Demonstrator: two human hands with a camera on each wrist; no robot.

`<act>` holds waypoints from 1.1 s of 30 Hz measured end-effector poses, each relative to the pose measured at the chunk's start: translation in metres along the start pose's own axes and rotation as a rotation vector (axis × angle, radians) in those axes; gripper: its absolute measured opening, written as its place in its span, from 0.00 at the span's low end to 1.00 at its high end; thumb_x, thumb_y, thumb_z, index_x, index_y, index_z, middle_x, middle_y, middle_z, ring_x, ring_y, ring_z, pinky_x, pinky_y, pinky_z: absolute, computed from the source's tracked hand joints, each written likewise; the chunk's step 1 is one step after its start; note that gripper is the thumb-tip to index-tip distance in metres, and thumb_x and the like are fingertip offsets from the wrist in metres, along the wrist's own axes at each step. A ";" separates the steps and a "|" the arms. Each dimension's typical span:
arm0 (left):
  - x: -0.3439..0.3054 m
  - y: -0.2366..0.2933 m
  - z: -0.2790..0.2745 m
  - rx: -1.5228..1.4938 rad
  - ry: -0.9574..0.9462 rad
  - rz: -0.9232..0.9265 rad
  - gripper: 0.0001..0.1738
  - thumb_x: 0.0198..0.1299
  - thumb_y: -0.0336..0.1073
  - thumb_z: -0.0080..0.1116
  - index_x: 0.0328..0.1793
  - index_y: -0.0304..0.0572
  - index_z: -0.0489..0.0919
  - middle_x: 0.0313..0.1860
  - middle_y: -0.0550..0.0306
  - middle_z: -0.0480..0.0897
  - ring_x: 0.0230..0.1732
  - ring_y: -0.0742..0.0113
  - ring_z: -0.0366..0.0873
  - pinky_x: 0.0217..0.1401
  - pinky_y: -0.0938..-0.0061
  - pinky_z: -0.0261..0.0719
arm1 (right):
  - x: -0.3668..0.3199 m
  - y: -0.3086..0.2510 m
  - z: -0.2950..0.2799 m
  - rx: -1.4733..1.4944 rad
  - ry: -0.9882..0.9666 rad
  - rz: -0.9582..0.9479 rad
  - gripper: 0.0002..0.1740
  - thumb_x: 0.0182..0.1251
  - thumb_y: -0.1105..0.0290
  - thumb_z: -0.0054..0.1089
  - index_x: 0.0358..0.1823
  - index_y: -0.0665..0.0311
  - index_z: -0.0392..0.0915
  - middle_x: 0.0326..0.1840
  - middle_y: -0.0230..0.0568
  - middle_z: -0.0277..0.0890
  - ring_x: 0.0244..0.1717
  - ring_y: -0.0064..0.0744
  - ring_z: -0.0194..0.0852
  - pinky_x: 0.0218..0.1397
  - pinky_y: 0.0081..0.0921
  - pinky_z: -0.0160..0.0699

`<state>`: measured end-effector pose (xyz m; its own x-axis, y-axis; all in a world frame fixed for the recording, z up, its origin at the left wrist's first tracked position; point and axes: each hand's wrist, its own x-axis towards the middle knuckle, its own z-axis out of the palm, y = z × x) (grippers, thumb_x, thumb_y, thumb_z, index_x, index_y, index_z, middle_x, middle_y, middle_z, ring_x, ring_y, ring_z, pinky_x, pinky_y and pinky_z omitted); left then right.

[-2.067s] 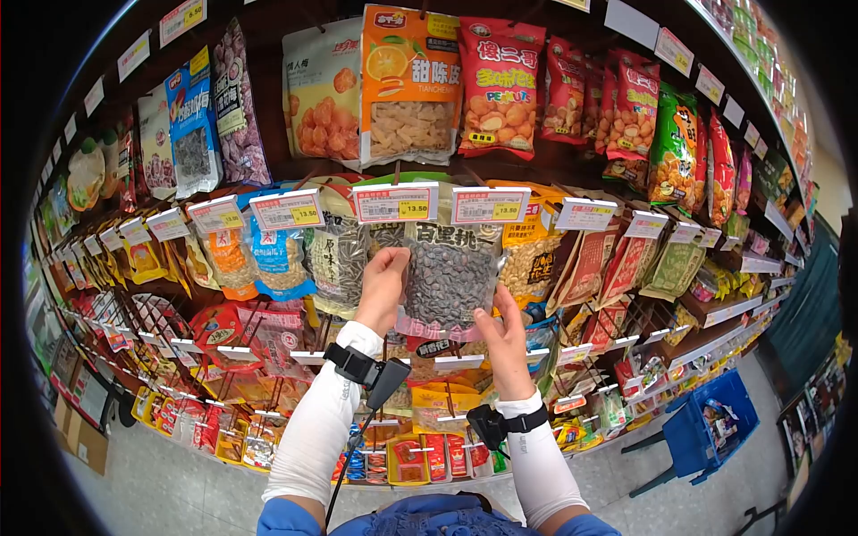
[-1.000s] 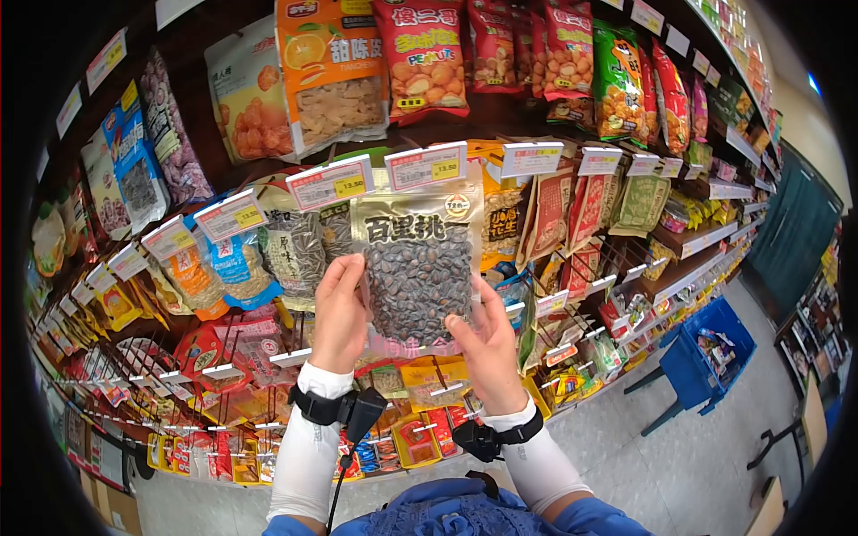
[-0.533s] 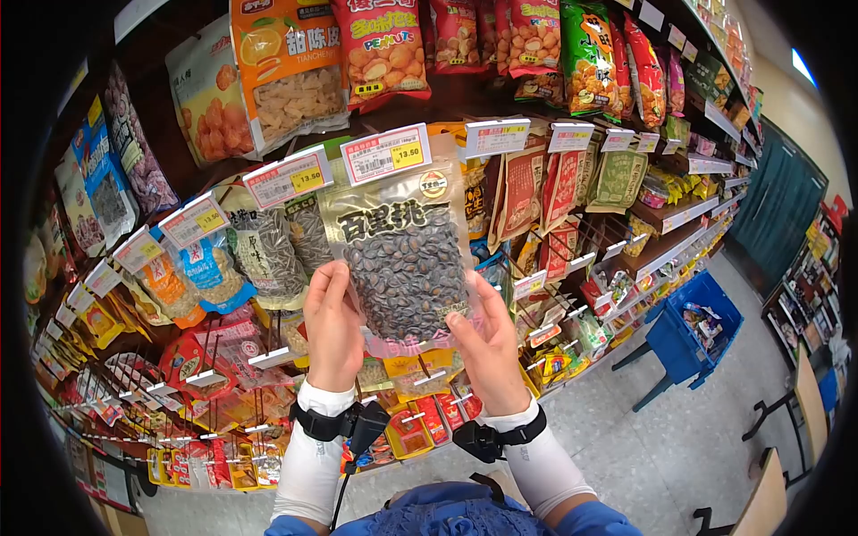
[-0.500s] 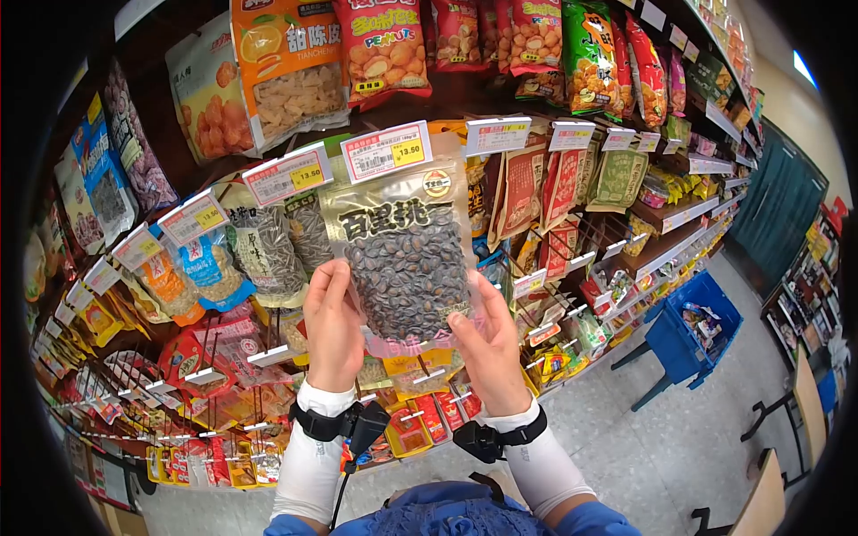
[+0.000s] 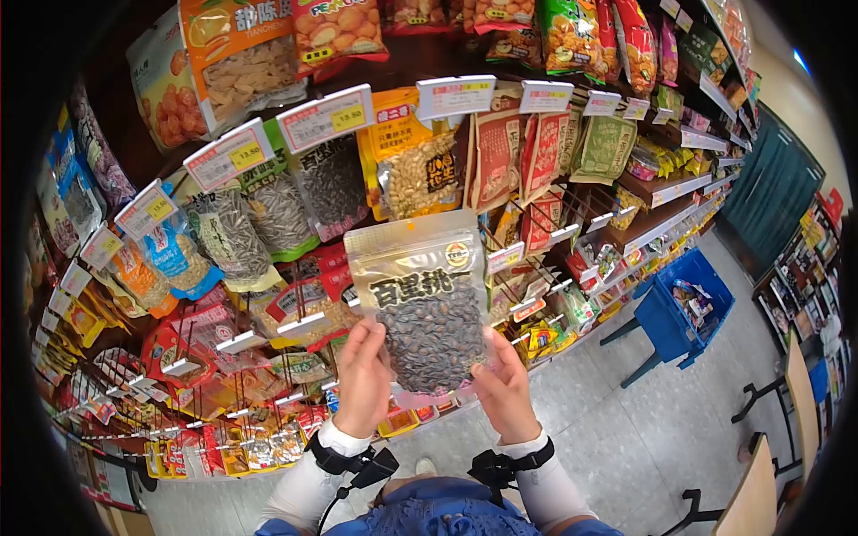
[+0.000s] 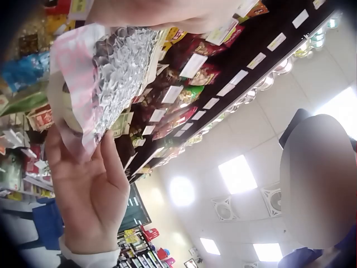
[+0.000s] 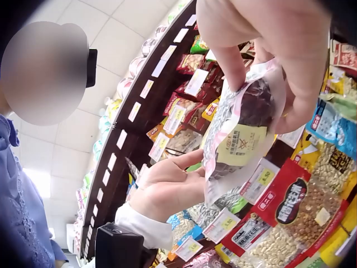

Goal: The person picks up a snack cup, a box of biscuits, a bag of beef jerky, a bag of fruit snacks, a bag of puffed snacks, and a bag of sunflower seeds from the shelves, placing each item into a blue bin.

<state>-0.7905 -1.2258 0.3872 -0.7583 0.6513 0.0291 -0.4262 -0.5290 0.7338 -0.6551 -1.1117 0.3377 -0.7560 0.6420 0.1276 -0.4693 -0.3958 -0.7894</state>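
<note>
A clear-fronted bag of black melon seeds with a silvery top is held upright before the rack in the head view. My left hand grips its lower left edge. On the opposite lower edge, my right hand pinches the bag with the thumb across the front. The left wrist view shows the bag's crinkled silver side and pink lower edge. From the right wrist view, its base shows a pale label. A similar seed bag hangs on the rack behind.
Yellow peanut bags and other snack packs hang on hooks behind price tags. Lower rows of packs fill the rack below. A blue bin on legs stands on the floor at right, near wooden-topped furniture.
Both hands have drawn the seed bag out from under the price tags, down and toward the body. The view has shifted right, and the bag behind it now shows on the rack.
</note>
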 end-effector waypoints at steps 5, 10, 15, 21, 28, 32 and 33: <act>-0.009 -0.055 0.031 0.024 -0.025 -0.066 0.09 0.66 0.32 0.43 0.49 0.41 0.70 0.44 0.64 0.74 0.46 0.78 0.69 0.51 0.81 0.65 | -0.023 -0.028 -0.050 -0.018 0.101 -0.031 0.30 0.58 0.85 0.49 0.64 0.68 0.56 0.66 0.40 0.55 0.65 0.27 0.54 0.63 0.25 0.59; -0.020 -0.121 0.069 0.053 -0.103 -0.193 0.08 0.66 0.32 0.42 0.49 0.42 0.70 0.46 0.63 0.74 0.49 0.75 0.69 0.55 0.77 0.65 | -0.046 -0.074 -0.102 -0.114 0.167 -0.025 0.30 0.58 0.85 0.48 0.64 0.69 0.55 0.60 0.43 0.64 0.60 0.30 0.62 0.61 0.27 0.63; -0.044 -0.195 0.138 0.064 -0.210 -0.381 0.13 0.66 0.33 0.44 0.55 0.42 0.67 0.52 0.59 0.73 0.55 0.71 0.69 0.59 0.73 0.65 | -0.085 -0.131 -0.181 -0.137 0.268 -0.006 0.30 0.59 0.84 0.50 0.64 0.68 0.55 0.56 0.42 0.67 0.55 0.28 0.67 0.55 0.23 0.68; -0.074 -0.300 0.201 0.183 -0.445 -0.555 0.22 0.58 0.30 0.56 0.57 0.37 0.64 0.53 0.56 0.74 0.53 0.71 0.72 0.56 0.73 0.69 | -0.138 -0.187 -0.282 -0.208 0.430 -0.054 0.31 0.59 0.82 0.53 0.64 0.67 0.55 0.52 0.41 0.71 0.46 0.23 0.72 0.35 0.12 0.69; -0.081 -0.375 0.263 0.320 -0.577 -0.619 0.19 0.56 0.26 0.57 0.53 0.34 0.67 0.48 0.56 0.76 0.49 0.70 0.75 0.51 0.75 0.74 | -0.166 -0.227 -0.347 -0.102 0.607 -0.117 0.30 0.60 0.81 0.52 0.64 0.65 0.55 0.50 0.41 0.72 0.44 0.22 0.73 0.32 0.11 0.68; -0.068 -0.419 0.285 0.340 -0.601 -0.676 0.19 0.56 0.26 0.57 0.53 0.34 0.67 0.47 0.55 0.76 0.47 0.70 0.76 0.48 0.75 0.75 | -0.165 -0.239 -0.389 -0.097 0.659 -0.111 0.30 0.60 0.81 0.52 0.64 0.65 0.55 0.50 0.41 0.72 0.44 0.23 0.73 0.33 0.12 0.70; -0.063 -0.432 0.290 0.349 -0.616 -0.690 0.19 0.56 0.26 0.57 0.53 0.34 0.67 0.47 0.55 0.77 0.46 0.70 0.76 0.48 0.75 0.75 | -0.165 -0.239 -0.405 -0.103 0.664 -0.102 0.30 0.60 0.81 0.52 0.64 0.65 0.55 0.51 0.41 0.72 0.45 0.24 0.73 0.35 0.13 0.71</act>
<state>-0.4155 -0.8809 0.2652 0.0333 0.9782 -0.2049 -0.4342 0.1988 0.8786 -0.2337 -0.8569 0.2620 -0.2538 0.9530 -0.1653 -0.4528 -0.2681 -0.8503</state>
